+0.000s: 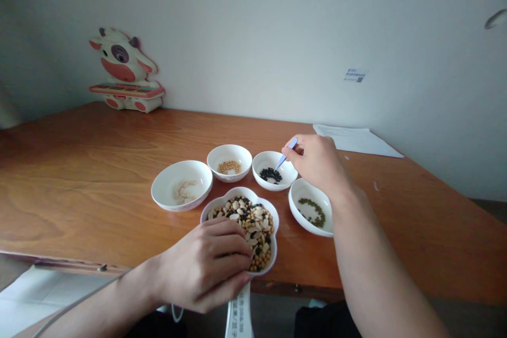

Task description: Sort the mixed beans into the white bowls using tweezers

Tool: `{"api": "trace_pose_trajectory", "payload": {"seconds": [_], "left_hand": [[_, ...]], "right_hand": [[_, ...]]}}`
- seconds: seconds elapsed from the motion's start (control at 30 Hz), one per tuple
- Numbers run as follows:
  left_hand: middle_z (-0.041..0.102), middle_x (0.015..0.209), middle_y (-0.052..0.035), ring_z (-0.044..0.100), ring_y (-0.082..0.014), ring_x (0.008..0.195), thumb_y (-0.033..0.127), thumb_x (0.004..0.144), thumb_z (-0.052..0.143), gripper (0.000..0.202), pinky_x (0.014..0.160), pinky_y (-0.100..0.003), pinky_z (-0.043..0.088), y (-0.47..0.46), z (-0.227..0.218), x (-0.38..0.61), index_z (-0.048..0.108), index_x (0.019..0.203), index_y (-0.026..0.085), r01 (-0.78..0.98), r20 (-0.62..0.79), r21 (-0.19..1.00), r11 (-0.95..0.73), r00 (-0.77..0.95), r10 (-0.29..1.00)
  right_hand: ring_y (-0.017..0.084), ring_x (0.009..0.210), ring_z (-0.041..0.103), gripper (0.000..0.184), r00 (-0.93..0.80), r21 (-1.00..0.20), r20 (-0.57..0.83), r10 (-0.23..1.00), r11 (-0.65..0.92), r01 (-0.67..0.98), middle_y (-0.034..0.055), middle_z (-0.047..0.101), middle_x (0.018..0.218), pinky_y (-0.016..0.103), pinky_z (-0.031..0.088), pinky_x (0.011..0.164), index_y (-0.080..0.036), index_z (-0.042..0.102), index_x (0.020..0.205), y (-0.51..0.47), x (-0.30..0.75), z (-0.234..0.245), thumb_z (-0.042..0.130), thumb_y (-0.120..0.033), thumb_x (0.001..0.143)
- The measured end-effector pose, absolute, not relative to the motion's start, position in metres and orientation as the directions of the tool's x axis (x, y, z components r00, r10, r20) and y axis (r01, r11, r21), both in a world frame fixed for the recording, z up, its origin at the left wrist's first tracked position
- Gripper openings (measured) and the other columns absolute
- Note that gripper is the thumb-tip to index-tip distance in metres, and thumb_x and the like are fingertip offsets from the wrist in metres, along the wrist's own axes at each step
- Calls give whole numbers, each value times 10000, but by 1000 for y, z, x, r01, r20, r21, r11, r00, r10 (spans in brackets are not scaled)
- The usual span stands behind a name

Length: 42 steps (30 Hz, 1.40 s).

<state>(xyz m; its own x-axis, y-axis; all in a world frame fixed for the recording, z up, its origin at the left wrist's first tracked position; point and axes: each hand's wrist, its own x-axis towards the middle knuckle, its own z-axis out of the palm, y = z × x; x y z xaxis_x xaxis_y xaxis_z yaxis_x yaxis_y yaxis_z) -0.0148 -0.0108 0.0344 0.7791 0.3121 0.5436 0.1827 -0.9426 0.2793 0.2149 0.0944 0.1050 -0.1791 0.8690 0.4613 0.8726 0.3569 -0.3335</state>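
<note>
Right hand (312, 161) pinching blue tweezers (286, 154), fingers (295, 152) clamped on them, tips reaching down just above black beans (271, 175) in white dish (275, 157). Left hand (204, 264) curling over flower-shaped bowl (236, 194) of mixed beans (253, 227), fingers (233, 245) together. Dishes sitting on wooden counter (79, 179), mung-bean dish (303, 186) just beside right hand.

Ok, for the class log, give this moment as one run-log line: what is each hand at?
left hand: in mixed beans, white flower-shaped bowl | right hand: blue tweezers over black beans, small white bowl
</note>
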Motion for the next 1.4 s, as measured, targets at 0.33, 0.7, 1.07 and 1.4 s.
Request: {"api": "trace_pose_trajectory", "payload": {"seconds": [0.33, 0.7, 1.07, 1.4], "left_hand": [[730, 914, -124, 660, -246, 859, 90, 922, 516, 156, 765, -406, 561, -10, 35, -16, 658, 986, 87, 215, 582, 300, -930, 731, 357], [731, 897, -108, 671, -236, 845, 85, 905, 536, 139, 760, -398, 566, -8, 31, -15, 662, 961, 105, 249, 585, 302, -920, 714, 385], [736, 893, -102, 662, -228, 828, 72, 907, 525, 149, 740, -382, 559, -9, 30, -14, 659, 961, 108, 234, 590, 305, -923, 715, 376], [735, 881, -106, 666, -223, 816, 61, 899, 526, 143, 738, -372, 567, -9, 32, -13, 657, 932, 108, 228, 588, 304, -925, 720, 370]], "right_hand": [[165, 627, 646, 145, -248, -310, 458, 854, 414, 856, 47, 737, 693, 282, 413, 601, -167, 741, 771, 93, 213, 103, 624, -182, 855], [121, 632, 596, 131, -570, -467, 305, 763, 642, 609, 27, 736, 733, 250, 402, 605, -163, 743, 809, 66, 189, 111, 639, -199, 881], [91, 540, 501, 141, -641, -329, 202, 740, 668, 667, -9, 648, 619, 247, 311, 541, -173, 718, 747, 70, 178, 95, 651, -180, 870], [111, 604, 574, 133, -558, -413, 302, 772, 634, 653, 20, 714, 705, 248, 370, 595, -164, 738, 810, 70, 181, 103, 629, -187, 881]]}}
